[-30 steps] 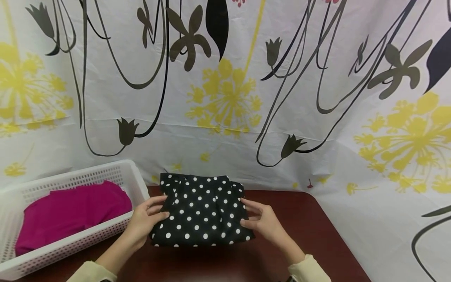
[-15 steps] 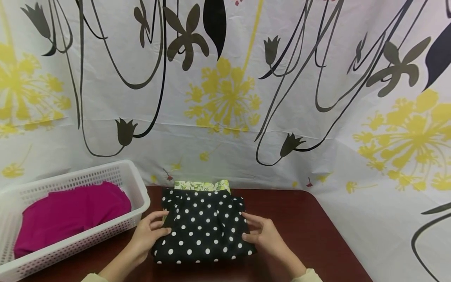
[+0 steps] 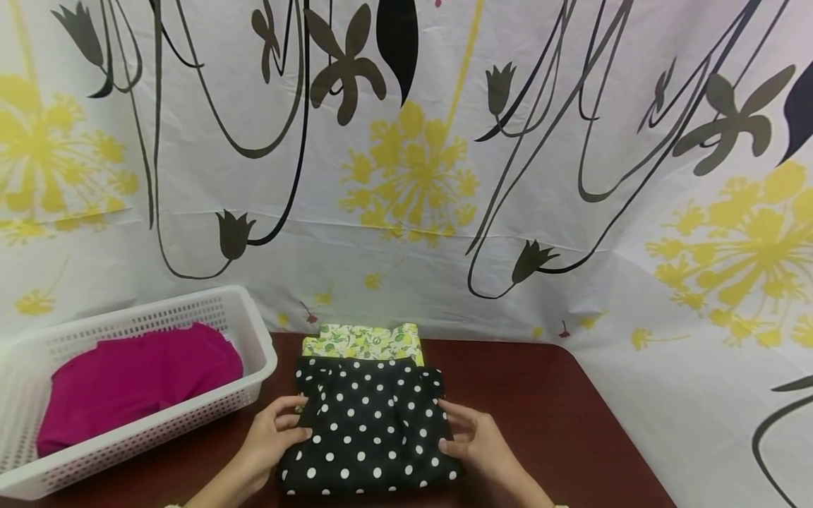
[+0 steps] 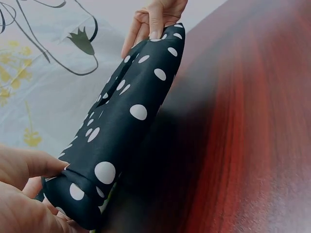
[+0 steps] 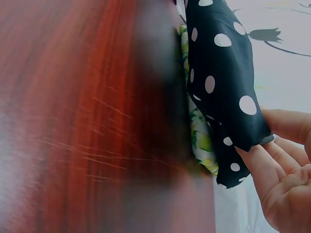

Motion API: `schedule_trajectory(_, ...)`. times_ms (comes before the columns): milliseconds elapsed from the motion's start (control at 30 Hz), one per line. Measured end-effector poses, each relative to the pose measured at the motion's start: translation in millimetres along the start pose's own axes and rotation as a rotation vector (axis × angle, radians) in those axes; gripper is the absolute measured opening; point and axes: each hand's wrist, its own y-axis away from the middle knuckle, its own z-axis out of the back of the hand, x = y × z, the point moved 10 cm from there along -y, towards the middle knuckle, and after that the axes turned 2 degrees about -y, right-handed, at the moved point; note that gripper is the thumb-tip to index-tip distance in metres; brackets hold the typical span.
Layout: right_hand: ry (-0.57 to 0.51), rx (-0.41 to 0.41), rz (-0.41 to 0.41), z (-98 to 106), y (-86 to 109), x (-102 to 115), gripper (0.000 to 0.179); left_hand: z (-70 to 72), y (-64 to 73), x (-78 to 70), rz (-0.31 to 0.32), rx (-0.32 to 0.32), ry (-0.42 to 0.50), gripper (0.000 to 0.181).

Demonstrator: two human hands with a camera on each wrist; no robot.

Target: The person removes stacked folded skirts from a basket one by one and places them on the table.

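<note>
A folded black garment with white polka dots (image 3: pixel 365 430) is held up between both hands in the head view. My left hand (image 3: pixel 269 437) pinches its left edge, thumb on top and fingers beneath; the left wrist view shows this grip on the cloth (image 4: pixel 121 116). On the opposite edge, my right hand (image 3: pixel 479 441) pinches the cloth in the same way, as the right wrist view shows with the hand (image 5: pixel 286 165). Partly covered by the dotted garment lies a folded cloth printed in yellow and green (image 3: pixel 371 342), near the table's back edge.
To the left stands a white perforated plastic basket (image 3: pixel 254 353) with a folded magenta garment (image 3: pixel 142 384) inside. The dark red wooden table (image 3: pixel 546 416) reaches back to a white curtain (image 3: pixel 406 282) with flower prints.
Both hands have brought the dotted garment down and nearer to the person. More of the yellow-green printed cloth behind it has come into sight.
</note>
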Motion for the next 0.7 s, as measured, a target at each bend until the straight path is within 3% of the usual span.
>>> schedule_trajectory(700,0.002,0.009,-0.076,-10.8,2.3,-26.5,0.064,12.2,-3.0,34.6,0.100,-0.059,-0.170,0.049)
